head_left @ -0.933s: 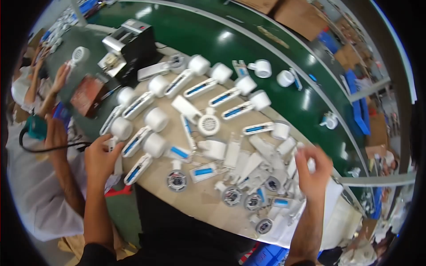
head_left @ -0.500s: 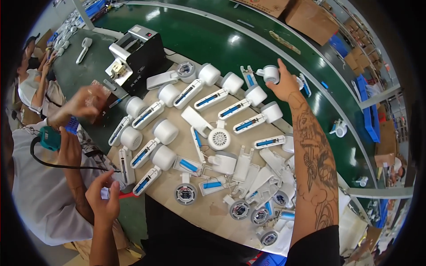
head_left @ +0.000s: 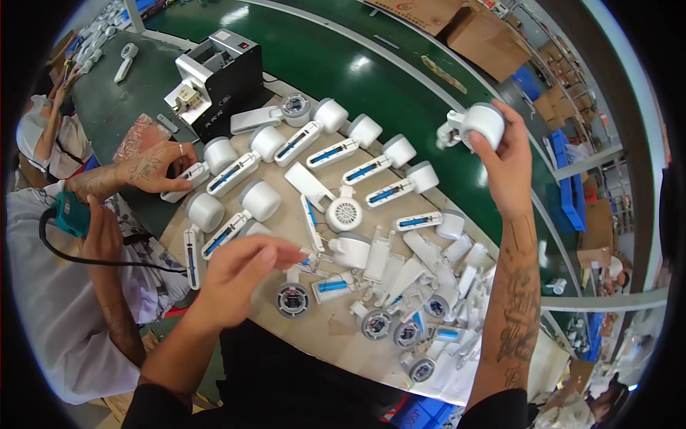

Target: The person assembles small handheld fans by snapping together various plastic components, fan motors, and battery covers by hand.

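Observation:
Raised above the table's right far edge, my right hand (head_left: 506,157) grips a white handheld fan (head_left: 483,126) by its round head. White parts hang off the fan's left side. My left hand (head_left: 243,275) hovers over the near left of the table, fingers stretched out and nothing in them. Below and around it lie fans with opened handles showing blue batteries, one partly hidden behind the hand. A fan head with a dark round inside (head_left: 293,300) rests just right of this hand. Mid-table is a fan with a round grille (head_left: 344,213).
A co-worker at left has one hand (head_left: 161,170) on a fan handle and the other around a teal corded tool (head_left: 73,214). A black and silver machine (head_left: 220,82) stands at the far left. White casings (head_left: 407,279) pile up at right.
My right hand has lifted the fan from the far right and turned it. My left hand has moved right, over the table. The co-worker's hand has come down onto a fan handle.

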A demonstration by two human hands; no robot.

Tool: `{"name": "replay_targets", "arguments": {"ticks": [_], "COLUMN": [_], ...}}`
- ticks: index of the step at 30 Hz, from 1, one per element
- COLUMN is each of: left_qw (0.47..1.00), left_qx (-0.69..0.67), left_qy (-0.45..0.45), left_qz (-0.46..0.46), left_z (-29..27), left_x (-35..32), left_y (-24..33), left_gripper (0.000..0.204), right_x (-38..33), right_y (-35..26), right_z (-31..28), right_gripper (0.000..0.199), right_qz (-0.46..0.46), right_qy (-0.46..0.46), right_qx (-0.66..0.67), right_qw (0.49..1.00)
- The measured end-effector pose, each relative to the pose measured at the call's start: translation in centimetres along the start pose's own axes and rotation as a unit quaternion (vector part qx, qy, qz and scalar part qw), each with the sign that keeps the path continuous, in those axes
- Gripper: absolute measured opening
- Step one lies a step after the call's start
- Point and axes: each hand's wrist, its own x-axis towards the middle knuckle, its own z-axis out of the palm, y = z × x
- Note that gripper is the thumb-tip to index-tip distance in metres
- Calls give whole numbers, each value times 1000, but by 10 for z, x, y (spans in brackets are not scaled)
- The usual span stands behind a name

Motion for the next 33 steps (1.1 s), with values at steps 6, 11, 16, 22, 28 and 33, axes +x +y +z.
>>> {"name": "replay_targets", "arguments": {"ticks": [6, 11, 16, 22, 28, 33], "left_qw": [967, 860, 838, 929, 928, 948], "left_qx": [-243, -371, -359, -275, -257, -199], "left_qy": [-46, -259, -344, -220, -219, -214], "left_qz": [-62, -237, -225, -111, -159, -123], "left_z": [39, 95, 121, 127, 119, 125], "left_x": [61, 64, 31, 12, -3, -9], "left_y": [-6, -29, -15, -8, 15, 20], "left_gripper": [43, 75, 71, 49, 38, 33], "right_x": [-75, -126, -158, -177, -180, -184], "right_y": [-77, -104, -99, -105, -111, -113], "right_z": [-19, -9, -11, -6, 0, 3], "right_gripper": [86, 106, 94, 75, 71, 69], "right_qz": [-2, 90, 121, 103, 93, 69], "right_qy": [-25, -46, -40, -36, -32, -50], "right_qx": [100, 161, 169, 206, 195, 219], "right_qw": [995, 982, 977, 973, 976, 972]}}
